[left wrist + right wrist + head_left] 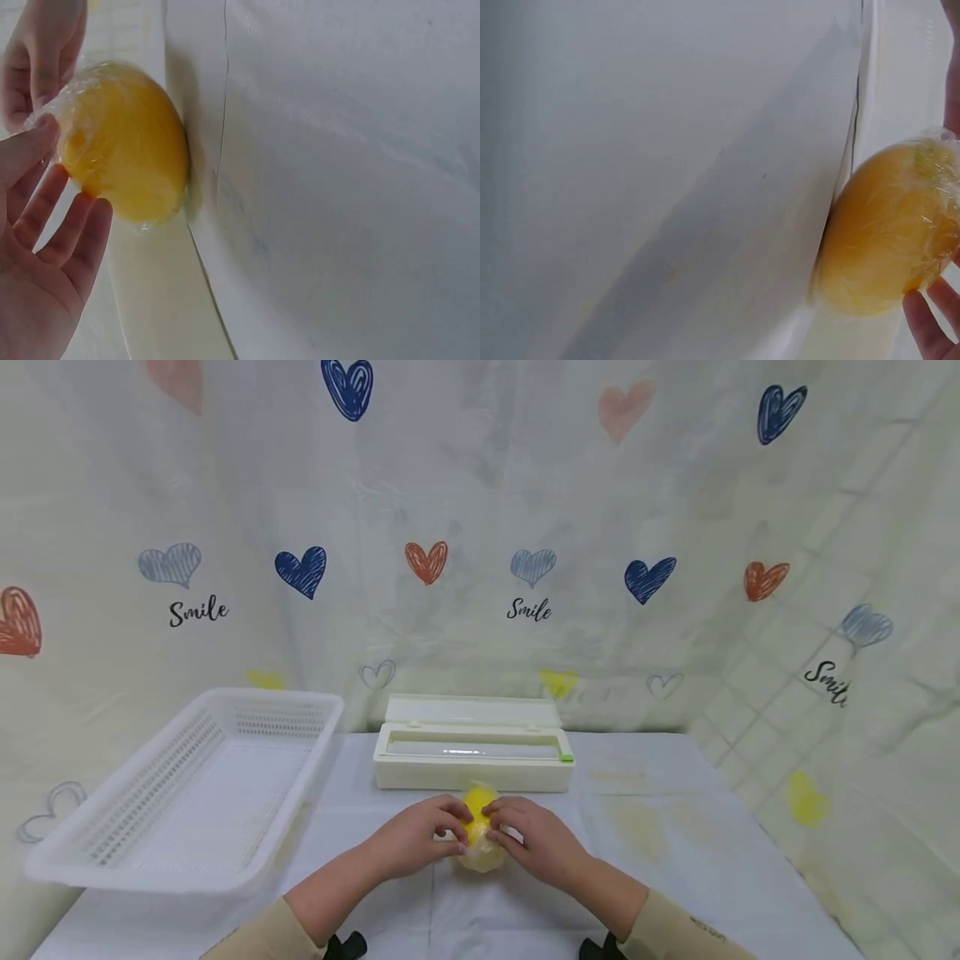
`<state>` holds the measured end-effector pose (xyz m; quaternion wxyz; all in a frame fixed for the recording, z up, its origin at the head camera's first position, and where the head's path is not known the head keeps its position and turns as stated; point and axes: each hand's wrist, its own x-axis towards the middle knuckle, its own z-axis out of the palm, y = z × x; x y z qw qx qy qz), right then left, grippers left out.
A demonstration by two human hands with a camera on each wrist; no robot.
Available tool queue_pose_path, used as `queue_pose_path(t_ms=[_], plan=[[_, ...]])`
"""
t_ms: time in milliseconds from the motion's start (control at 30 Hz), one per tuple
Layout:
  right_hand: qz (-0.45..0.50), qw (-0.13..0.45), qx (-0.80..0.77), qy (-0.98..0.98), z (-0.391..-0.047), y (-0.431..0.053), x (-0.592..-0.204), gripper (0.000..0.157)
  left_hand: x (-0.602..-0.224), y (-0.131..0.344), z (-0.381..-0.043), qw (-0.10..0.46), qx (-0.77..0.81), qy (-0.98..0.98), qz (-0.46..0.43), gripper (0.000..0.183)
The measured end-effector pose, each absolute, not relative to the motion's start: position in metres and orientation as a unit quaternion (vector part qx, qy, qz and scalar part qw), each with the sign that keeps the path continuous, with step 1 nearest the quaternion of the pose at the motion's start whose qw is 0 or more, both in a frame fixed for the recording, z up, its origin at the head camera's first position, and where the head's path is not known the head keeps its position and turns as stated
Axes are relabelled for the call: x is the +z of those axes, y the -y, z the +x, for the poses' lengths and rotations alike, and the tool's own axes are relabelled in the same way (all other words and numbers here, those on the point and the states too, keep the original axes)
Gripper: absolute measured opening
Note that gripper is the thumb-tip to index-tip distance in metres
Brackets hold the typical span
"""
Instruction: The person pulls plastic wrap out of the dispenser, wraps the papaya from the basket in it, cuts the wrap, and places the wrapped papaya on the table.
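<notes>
A yellow oval fruit (pixel 477 802) wrapped in clear cling film (pixel 483 853) is between my two hands at the middle of the table. My left hand (pixel 423 835) pinches the gathered film on its left side, its thumb at the film and its other fingertips against the fruit (pixel 142 142). From the right, my right hand (pixel 540 843) pinches the film with thumb and fingers. In the right wrist view the film is wrinkled over the fruit (pixel 877 232), and much of that hand is out of frame.
Just behind the fruit stands a white cling film dispenser (pixel 472 775) with its lid raised and a green slider (pixel 566 758) at its right end. A white perforated plastic basket (pixel 292 793) sits at the left of the cloth-covered table (pixel 675 877). A heart-printed curtain (pixel 480 485) hangs behind.
</notes>
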<state>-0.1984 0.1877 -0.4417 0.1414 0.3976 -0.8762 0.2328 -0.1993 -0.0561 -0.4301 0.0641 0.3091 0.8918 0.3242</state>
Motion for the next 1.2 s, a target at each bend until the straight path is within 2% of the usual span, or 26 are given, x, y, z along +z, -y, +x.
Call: queue_pose_path(t_ms=[233, 433, 600, 833, 1000, 1100, 1200], plan=[[0.408, 0.147, 0.232, 0.871, -0.199, -0.188, -0.441, 0.01, -0.433, 0.055, -0.204, 0.074, 0.363, -0.877, 0.305, 0.012], [0.403, 0.122, 0.26, 0.869, -0.198, -0.185, -0.439, 0.018, -0.44, 0.052, -0.208, 0.084, 0.369, -0.882, 0.28, 0.033], [0.407, 0.112, 0.284, 0.861, -0.199, -0.187, -0.438, 0.02, -0.442, 0.054, -0.214, 0.113, 0.372, -0.878, 0.278, 0.04], [0.392, 0.086, 0.296, 0.867, -0.202, -0.188, -0.439, 0.018, -0.433, 0.062, -0.217, 0.18, 0.388, -0.854, 0.296, 0.046], [0.388, 0.075, 0.295, 0.87, -0.202, -0.187, -0.439, 0.021, -0.435, 0.054, -0.211, 0.147, 0.364, -0.874, 0.285, 0.052], [0.385, 0.074, 0.298, 0.871, -0.202, -0.187, -0.439, 0.022, -0.438, 0.048, -0.211, 0.118, 0.352, -0.888, 0.27, 0.05], [0.383, 0.08, 0.303, 0.869, -0.201, -0.186, -0.438, 0.022, -0.438, 0.046, -0.213, 0.112, 0.357, -0.889, 0.263, 0.048]])
